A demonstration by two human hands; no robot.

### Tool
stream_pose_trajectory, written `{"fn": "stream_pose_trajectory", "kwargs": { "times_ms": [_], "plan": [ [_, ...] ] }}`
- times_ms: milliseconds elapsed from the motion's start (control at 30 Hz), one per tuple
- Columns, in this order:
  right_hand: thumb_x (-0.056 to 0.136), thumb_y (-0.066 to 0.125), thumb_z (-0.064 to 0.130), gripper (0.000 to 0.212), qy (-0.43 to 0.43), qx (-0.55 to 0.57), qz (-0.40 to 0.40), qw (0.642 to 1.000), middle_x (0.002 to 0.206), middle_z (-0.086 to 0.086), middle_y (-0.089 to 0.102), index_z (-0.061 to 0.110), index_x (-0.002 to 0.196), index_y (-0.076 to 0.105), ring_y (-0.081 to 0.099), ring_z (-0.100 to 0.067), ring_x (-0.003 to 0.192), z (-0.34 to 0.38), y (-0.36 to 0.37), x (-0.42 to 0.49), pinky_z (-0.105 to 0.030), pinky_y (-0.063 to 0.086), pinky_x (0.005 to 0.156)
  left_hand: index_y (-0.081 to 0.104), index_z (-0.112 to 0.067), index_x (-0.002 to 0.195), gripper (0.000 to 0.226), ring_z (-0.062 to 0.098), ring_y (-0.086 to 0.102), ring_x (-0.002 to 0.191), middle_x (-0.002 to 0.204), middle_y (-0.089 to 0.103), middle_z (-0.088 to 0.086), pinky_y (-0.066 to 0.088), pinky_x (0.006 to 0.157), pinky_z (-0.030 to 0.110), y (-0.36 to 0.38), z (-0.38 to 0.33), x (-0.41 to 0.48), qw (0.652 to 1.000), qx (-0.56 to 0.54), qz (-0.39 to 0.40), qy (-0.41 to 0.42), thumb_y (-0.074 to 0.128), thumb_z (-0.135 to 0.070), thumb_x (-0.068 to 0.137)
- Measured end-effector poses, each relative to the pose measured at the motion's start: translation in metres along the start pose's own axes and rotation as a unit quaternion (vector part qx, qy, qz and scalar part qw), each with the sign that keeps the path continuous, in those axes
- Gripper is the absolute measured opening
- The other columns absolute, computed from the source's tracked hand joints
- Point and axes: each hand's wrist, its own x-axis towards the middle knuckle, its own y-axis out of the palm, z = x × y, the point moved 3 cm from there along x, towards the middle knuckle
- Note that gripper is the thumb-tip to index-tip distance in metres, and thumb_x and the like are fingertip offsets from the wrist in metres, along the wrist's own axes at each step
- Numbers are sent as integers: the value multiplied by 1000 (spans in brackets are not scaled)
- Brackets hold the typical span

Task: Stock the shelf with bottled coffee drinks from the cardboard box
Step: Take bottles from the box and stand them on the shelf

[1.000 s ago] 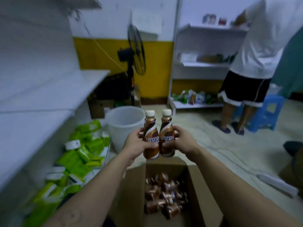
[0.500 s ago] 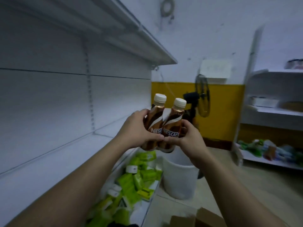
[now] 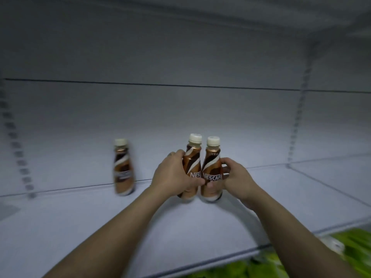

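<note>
My left grip wraps the left Nescafé bottle at its label, and my right grip curls round the right Nescafé bottle the same way. The two bottles touch side by side between my grips, caps above my fingers, bases down at the white shelf. Whether they rest on it I cannot tell. The left one leans slightly right. A third coffee bottle, blurred, stands upright further left, near the back panel. Green packets lie below at near right.
</note>
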Motion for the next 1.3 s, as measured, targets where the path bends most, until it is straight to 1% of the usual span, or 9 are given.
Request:
{"fn": "stream_pose_trajectory", "kwargs": {
  "times_ms": [200, 333, 467, 633, 700, 833, 967, 1100, 1300],
  "plan": [
    [60, 82, -3, 55, 6, 53, 82, 995, 102, -5, 70, 19, 106, 63, 69, -21, 92, 1, 89, 47, -39, 57, 84, 45, -19, 112, 72, 22, 59, 93, 110, 53, 1, 52, 78, 42, -28, 70, -3, 991, 103, -43, -77, 74, -62, 61],
    [63, 80, -8, 54, 3, 71, 124, 990, 97, -3, 72, 22, 105, 65, 70, -20, 90, 0, 95, 61, -28, 56, 72, 34, -20, 130, 80, 22, 61, 95, 112, 57, 2, 54, 77, 44, -55, 68, 23, 993, 78, -66, -53, 74, -52, 68],
    [65, 79, -10, 56, 32, 50, 180, 982, 83, 3, 75, 24, 108, 65, 73, -15, 78, 5, 93, 74, -25, 57, 64, 44, -27, 130, 72, 21, 60, 92, 110, 61, 1, 53, 78, 39, -91, 58, 57, 998, 63, 23, -18, 79, -34, 68],
    [70, 78, -5, 49, 5, 68, 23, 997, 90, 8, 68, 18, 107, 56, 67, -9, 84, -7, 127, 68, -28, 55, 76, 59, -27, 109, 44, 17, 54, 85, 94, 62, -4, 41, 84, 39, -89, 61, 69, 965, 258, -33, 17, 73, -47, 72],
    [73, 78, 2, 44, -11, 66, -20, 998, 89, 12, 67, 28, 99, 54, 67, -1, 81, -13, 137, 67, -17, 53, 69, 58, -26, 106, 43, 19, 52, 84, 90, 60, -3, 36, 88, 41, -89, 64, 74, 951, 303, -52, 24, 71, -50, 73],
    [76, 78, 11, 43, -20, 43, -19, 999, 92, 18, 66, 32, 105, 54, 64, 9, 80, -19, 139, 68, -8, 48, 62, 59, -24, 93, 44, 23, 47, 78, 81, 57, 0, 29, 77, 39, -100, 70, 77, 939, 339, -57, 26, 73, -56, 66],
    [80, 75, 18, 42, -32, 2, -1, 999, 97, 24, 62, 34, 111, 50, 59, 14, 85, -19, 148, 66, -10, 45, 70, 57, -22, 91, 48, 25, 50, 79, 77, 54, 0, 35, 84, 43, -106, 80, 79, 946, 321, -41, 12, 76, -56, 62],
    [78, 76, 17, 45, -36, -5, 14, 999, 98, 24, 60, 39, 104, 47, 56, 24, 82, -14, 164, 67, 1, 43, 59, 45, -22, 91, 54, 24, 45, 75, 69, 44, -2, 33, 86, 44, -104, 80, 78, 939, 341, -38, 19, 76, -55, 63],
    [68, 82, 42, 86, -11, -84, 61, 995, 129, 7, 54, 22, 139, 38, 53, -13, 116, 1, 143, 55, -25, 44, 91, 56, -13, 107, 50, 31, 52, 94, 102, 56, 12, 36, 84, 42, -101, 63, 63, 913, 392, -92, 63, 71, -44, 71]
  ]
}}
